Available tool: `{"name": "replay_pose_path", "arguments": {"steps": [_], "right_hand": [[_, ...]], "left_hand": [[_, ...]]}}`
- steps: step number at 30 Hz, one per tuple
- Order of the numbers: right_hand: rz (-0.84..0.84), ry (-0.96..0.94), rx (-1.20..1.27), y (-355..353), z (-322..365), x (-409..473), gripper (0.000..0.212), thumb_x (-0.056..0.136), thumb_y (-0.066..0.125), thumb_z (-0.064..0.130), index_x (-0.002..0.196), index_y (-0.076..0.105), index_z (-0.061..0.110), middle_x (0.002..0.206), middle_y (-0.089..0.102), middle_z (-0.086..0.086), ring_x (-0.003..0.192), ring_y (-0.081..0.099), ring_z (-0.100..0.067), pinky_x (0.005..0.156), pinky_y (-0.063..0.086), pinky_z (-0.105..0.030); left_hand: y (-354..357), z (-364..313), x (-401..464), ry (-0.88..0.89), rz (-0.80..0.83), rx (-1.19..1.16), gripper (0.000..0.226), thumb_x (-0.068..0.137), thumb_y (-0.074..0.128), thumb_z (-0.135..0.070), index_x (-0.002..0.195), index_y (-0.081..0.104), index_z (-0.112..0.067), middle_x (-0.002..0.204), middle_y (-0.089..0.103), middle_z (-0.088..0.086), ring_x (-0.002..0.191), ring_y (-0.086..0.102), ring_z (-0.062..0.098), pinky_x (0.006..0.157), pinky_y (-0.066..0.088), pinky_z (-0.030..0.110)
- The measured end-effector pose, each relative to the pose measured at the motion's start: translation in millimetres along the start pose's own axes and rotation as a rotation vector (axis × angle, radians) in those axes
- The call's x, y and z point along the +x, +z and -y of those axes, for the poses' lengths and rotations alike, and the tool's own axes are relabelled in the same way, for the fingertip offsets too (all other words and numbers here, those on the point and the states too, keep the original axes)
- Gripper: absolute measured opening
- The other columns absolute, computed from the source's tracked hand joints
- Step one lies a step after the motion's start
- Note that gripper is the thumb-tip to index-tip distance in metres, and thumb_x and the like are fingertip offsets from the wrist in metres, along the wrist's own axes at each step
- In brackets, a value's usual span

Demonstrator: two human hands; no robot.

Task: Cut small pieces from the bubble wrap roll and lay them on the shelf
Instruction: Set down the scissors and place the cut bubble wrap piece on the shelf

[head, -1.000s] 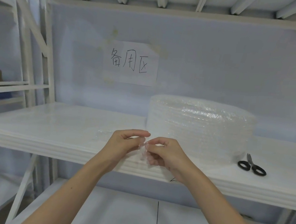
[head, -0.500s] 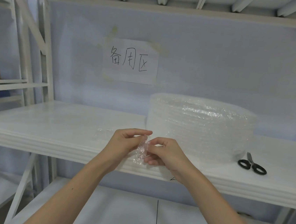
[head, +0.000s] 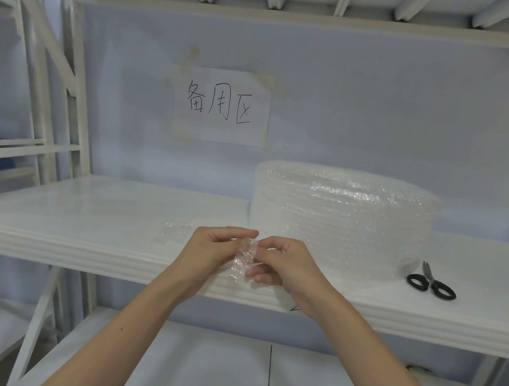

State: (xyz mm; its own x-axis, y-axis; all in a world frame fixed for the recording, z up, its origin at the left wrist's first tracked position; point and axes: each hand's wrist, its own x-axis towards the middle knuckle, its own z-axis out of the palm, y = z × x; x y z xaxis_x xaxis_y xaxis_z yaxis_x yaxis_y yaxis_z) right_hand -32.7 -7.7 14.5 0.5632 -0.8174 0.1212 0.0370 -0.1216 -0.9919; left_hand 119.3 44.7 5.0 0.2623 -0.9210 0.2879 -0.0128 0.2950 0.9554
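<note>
both hands hold one small cut piece of bubble wrap above the near edge of the shelf. left hand and right hand each pinch it narrowly at its top. the roll stands far right, scissors right of it, untouched. faint pieces seem laid left. step judged: laying. next move calls for lowering it flat onto bare shelf.

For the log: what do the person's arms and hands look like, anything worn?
Both forearms are bare up to the frame edge: no sleeves show. The left hand and right hand have no gloves, rings, watch or bracelets. Nails look short and unpainted.
</note>
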Motion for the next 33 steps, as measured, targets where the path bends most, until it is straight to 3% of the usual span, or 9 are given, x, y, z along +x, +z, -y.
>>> {"name": "replay_pose_path", "arguments": {"steps": [6, 10, 13, 18, 23, 26, 28, 33], "right_hand": [[0.018, 0.003, 0.019, 0, 1, -1, 0.007, 0.091, 0.067, 0.013, 0.09, 0.07, 0.007, 0.073, 0.075, -0.004, 0.064, 0.072, -0.02, 0.061, 0.06, -0.025], [0.013, 0.042, 0.097, -1, 5, -1, 0.022, 0.094, 0.06, 0.023, 0.089, 0.069, 0.004, 0.075, 0.074, -0.009, 0.067, 0.072, -0.027, 0.057, 0.059, -0.027], [0.02, 0.055, 0.134, -3, 5, 0, 0.029, 0.093, 0.063, 0.032, 0.088, 0.07, 0.004, 0.075, 0.073, -0.011, 0.065, 0.071, -0.026, 0.055, 0.058, -0.026], [0.027, 0.033, 0.084, -4, 1, 1, 0.026, 0.09, 0.068, 0.02, 0.1, 0.069, -0.003, 0.079, 0.072, -0.009, 0.07, 0.071, -0.022, 0.059, 0.058, -0.024], [-0.017, 0.037, 0.101, -3, -1, 3, 0.027, 0.091, 0.067, 0.015, 0.104, 0.066, -0.009, 0.082, 0.068, -0.014, 0.064, 0.07, -0.02, 0.055, 0.057, -0.022], [-0.036, 0.025, 0.133, -4, -1, 4, 0.019, 0.091, 0.067, 0.014, 0.096, 0.067, -0.004, 0.079, 0.068, -0.014, 0.061, 0.069, -0.019, 0.054, 0.057, -0.022], [-0.046, 0.011, 0.156, -3, -1, 3, 0.013, 0.091, 0.066, 0.014, 0.089, 0.067, 0.001, 0.077, 0.069, -0.012, 0.06, 0.068, -0.018, 0.054, 0.058, -0.024], [-0.087, -0.036, 0.155, 1, 2, 6, 0.013, 0.091, 0.067, 0.019, 0.091, 0.069, 0.006, 0.082, 0.073, -0.007, 0.064, 0.067, -0.018, 0.055, 0.056, -0.027]], "left_hand": [[-3, 4, 3, -0.02, -0.014, 0.001, 0.016, 0.087, 0.07, -0.008, 0.096, 0.081, -0.016, 0.088, 0.079, 0.002, 0.072, 0.062, 0.012, 0.059, 0.044, 0.017], [-3, 3, 3, -0.017, 0.005, -0.047, 0.018, 0.086, 0.071, -0.005, 0.102, 0.078, -0.006, 0.088, 0.08, 0.003, 0.072, 0.071, 0.006, 0.06, 0.049, 0.013], [-3, 3, 3, 0.009, 0.052, -0.037, 0.021, 0.086, 0.07, -0.005, 0.106, 0.077, -0.005, 0.1, 0.079, 0.009, 0.089, 0.075, 0.014, 0.072, 0.053, 0.018], [-5, 4, 3, -0.009, 0.076, -0.017, 0.019, 0.089, 0.067, -0.004, 0.102, 0.079, -0.01, 0.1, 0.079, 0.008, 0.09, 0.072, 0.014, 0.074, 0.053, 0.021], [-4, 2, 4, -0.043, 0.119, -0.119, 0.028, 0.093, 0.054, 0.002, 0.109, 0.076, -0.005, 0.11, 0.076, 0.016, 0.1, 0.07, 0.025, 0.082, 0.055, 0.026], [-4, -3, 3, -0.076, 0.132, -0.175, 0.028, 0.096, 0.055, -0.014, 0.119, 0.071, -0.018, 0.115, 0.075, 0.006, 0.096, 0.07, 0.02, 0.084, 0.053, 0.029], [-5, -4, 2, -0.098, 0.138, -0.082, 0.026, 0.096, 0.06, -0.023, 0.121, 0.068, -0.022, 0.109, 0.075, 0.003, 0.09, 0.07, 0.019, 0.084, 0.053, 0.032], [-12, -5, -2, -0.14, 0.124, 0.022, 0.026, 0.093, 0.067, -0.028, 0.103, 0.069, -0.004, 0.09, 0.071, 0.01, 0.079, 0.069, 0.022, 0.086, 0.06, 0.037]]}}
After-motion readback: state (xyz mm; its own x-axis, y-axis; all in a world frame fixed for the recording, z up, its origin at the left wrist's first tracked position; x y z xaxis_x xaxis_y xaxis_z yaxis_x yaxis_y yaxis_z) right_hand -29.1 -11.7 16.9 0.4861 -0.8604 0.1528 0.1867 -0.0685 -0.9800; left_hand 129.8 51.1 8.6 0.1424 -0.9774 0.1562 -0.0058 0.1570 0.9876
